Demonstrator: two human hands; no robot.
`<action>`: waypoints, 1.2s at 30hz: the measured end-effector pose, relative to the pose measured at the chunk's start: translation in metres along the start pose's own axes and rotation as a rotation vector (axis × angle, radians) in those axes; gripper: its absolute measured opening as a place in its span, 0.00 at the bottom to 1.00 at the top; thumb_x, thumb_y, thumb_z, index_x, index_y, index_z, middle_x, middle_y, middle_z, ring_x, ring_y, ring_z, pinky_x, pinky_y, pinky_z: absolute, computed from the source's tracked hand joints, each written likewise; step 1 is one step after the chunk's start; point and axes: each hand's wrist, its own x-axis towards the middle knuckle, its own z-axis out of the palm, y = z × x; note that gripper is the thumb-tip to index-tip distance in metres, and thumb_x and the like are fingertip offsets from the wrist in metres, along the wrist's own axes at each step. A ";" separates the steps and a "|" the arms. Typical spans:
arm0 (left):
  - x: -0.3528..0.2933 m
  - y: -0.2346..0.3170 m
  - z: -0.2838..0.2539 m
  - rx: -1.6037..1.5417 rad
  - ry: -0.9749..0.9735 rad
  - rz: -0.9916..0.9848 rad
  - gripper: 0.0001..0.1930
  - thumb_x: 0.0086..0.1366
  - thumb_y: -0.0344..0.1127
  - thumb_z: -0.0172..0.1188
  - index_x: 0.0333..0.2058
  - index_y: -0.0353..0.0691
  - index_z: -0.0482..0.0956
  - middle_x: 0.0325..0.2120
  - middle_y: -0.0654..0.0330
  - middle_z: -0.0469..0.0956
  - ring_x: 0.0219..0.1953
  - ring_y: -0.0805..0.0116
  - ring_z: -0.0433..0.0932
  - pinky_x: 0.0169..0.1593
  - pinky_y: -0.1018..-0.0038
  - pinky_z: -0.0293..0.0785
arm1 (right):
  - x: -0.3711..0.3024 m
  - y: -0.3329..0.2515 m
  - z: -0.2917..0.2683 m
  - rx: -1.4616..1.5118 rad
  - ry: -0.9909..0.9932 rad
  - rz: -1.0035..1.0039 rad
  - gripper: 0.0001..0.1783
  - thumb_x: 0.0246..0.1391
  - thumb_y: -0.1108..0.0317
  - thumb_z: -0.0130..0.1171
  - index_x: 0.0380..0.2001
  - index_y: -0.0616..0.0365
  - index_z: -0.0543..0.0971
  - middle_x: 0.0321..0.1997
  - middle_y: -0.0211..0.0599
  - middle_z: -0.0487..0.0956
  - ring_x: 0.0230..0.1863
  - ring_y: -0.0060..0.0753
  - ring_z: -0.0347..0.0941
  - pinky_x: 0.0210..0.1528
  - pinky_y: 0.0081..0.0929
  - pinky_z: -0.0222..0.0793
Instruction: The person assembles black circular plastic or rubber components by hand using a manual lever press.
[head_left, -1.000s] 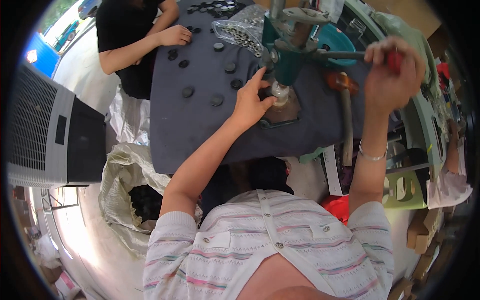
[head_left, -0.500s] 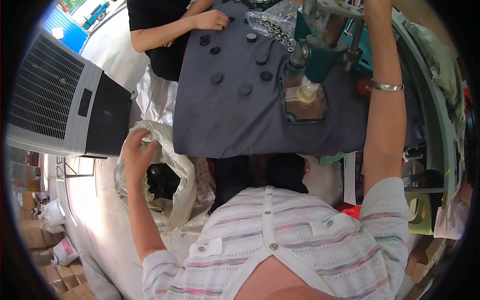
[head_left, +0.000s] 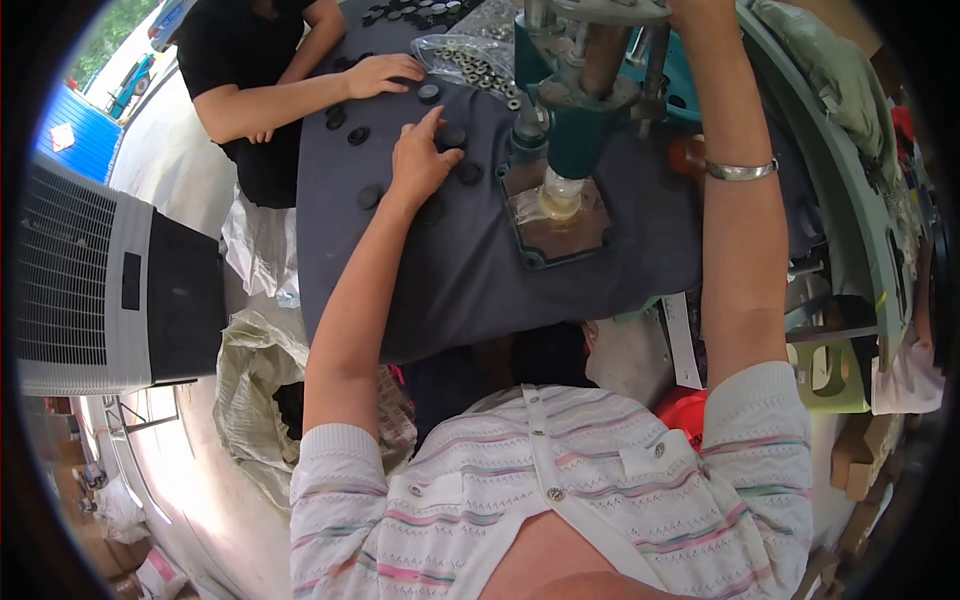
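Note:
My left hand is over the grey cloth, thumb and index finger apart at the near side of a round black cap. I cannot tell whether the fingertips touch it. More black caps lie around it, one cap to its right and another cap to the left of my wrist. My right hand is raised at the top edge beside the green bench press; its fingers are cut off from view. Under the press ram, a pale round piece sits on the base plate.
Across the table a co-worker's hand rests near the caps. A clear bag of small metal rings lies behind the press. At left stand an air cooler and an open woven sack. A red-brown knob is beside my right forearm.
My left hand has moved from above the woven sack up and right to the caps on the table. The view has shifted. My right arm stays raised by the press.

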 end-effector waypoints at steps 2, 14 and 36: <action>0.006 0.006 0.005 0.014 -0.007 -0.002 0.36 0.46 0.34 0.71 0.58 0.41 0.72 0.44 0.55 0.80 0.42 0.58 0.76 0.49 0.65 0.73 | 0.004 0.000 -0.004 -0.003 -0.014 -0.079 0.10 0.65 0.57 0.53 0.39 0.50 0.74 0.25 0.24 0.69 0.17 0.10 0.57 0.15 0.10 0.47; -0.061 0.113 -0.005 -0.404 -0.129 0.082 0.45 0.46 0.25 0.73 0.64 0.41 0.63 0.35 0.60 0.82 0.34 0.73 0.75 0.42 0.76 0.72 | 0.006 0.004 -0.001 -0.020 -0.046 -0.098 0.12 0.64 0.57 0.53 0.39 0.54 0.74 0.25 0.25 0.70 0.17 0.11 0.58 0.15 0.11 0.48; -0.062 0.125 0.030 -0.476 -0.111 0.148 0.53 0.45 0.28 0.75 0.67 0.34 0.52 0.39 0.54 0.81 0.33 0.65 0.77 0.40 0.73 0.74 | -0.165 -0.070 -0.085 0.124 -0.275 -0.413 0.16 0.65 0.51 0.46 0.44 0.49 0.73 0.33 0.47 0.71 0.33 0.44 0.69 0.41 0.50 0.69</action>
